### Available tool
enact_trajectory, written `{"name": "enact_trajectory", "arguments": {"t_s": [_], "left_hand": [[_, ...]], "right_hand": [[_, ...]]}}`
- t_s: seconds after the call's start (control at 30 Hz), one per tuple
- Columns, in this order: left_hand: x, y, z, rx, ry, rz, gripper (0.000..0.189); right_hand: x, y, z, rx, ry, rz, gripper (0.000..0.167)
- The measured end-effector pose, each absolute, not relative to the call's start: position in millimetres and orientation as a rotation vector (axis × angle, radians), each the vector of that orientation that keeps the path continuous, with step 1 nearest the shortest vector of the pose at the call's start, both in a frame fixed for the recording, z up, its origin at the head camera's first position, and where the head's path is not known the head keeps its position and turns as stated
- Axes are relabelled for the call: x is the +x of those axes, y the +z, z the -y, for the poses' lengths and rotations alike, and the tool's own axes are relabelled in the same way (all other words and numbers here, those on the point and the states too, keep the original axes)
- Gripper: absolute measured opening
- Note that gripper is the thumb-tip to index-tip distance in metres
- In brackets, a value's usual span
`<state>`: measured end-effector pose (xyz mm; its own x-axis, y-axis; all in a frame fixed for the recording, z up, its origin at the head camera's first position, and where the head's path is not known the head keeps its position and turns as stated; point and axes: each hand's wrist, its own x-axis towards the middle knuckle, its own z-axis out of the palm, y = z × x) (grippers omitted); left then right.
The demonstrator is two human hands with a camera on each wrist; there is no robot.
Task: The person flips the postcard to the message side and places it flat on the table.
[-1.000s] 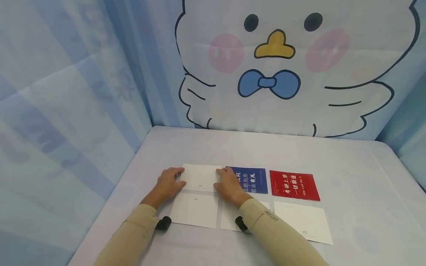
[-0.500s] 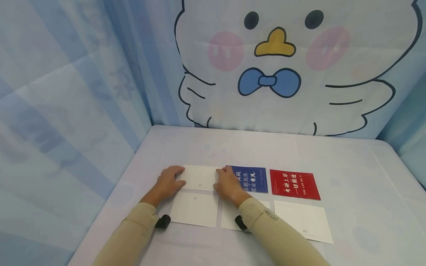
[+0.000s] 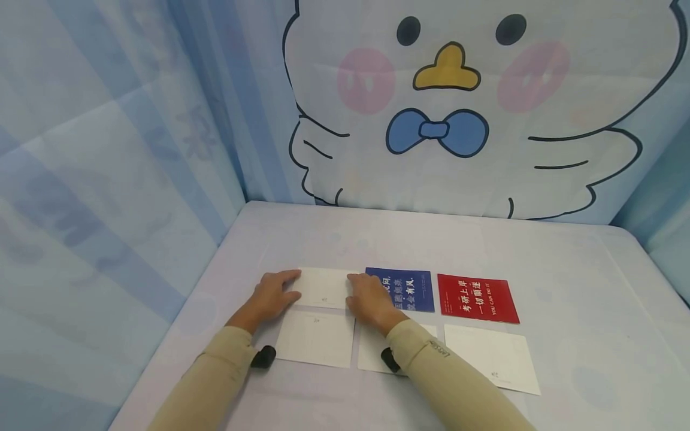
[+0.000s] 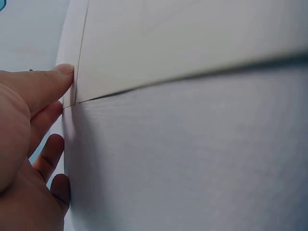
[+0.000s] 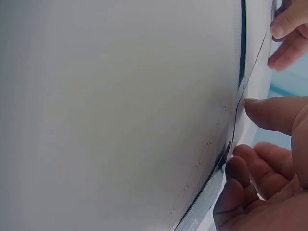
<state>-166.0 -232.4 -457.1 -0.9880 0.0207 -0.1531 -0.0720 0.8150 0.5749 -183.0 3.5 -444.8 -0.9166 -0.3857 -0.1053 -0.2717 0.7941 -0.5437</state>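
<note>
A white card [image 3: 324,286] lies flat at the back left of the table, with a small mark near its front edge. At its left edge my left hand [image 3: 268,296] rests, thumb and forefinger spread along the side. My right hand [image 3: 371,302] touches the opposite edge in the same way and partly covers a blue card [image 3: 414,293] with white lettering. In the left wrist view the thumb [image 4: 62,72] meets a card corner, while the other fingers are loosely bent. The right wrist view shows the right thumb [image 5: 269,113] at a card edge, apart from the fingertips.
Right of the blue card is a red card [image 3: 478,299] with white lettering. A front row holds white cards: one at left [image 3: 315,340], a middle card [image 3: 372,352] partly under the right forearm, and one at right [image 3: 493,358]. A patterned curtain [image 3: 431,179] stands behind the table [image 3: 593,287].
Both hands stay at the card's sides, with only a very slight shift of the fingers. The whole head view has drifted slightly. The other cards lie as before.
</note>
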Motion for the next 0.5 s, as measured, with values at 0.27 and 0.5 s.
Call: {"name": "enact_trajectory", "arguments": {"t_s": [0.27, 0.5], "left_hand": [[-168.9, -456.6, 233.2, -0.058, 0.918, -2.822, 0.058], [-167.0, -456.1, 230.6, -0.058, 0.843, -2.855, 0.057]], "right_hand": [[-185.9, -444.9, -3.2, -0.519, -0.733, -2.805, 0.050], [-183.7, -445.1, -4.2, -0.521, -0.739, -2.801, 0.051]]}}
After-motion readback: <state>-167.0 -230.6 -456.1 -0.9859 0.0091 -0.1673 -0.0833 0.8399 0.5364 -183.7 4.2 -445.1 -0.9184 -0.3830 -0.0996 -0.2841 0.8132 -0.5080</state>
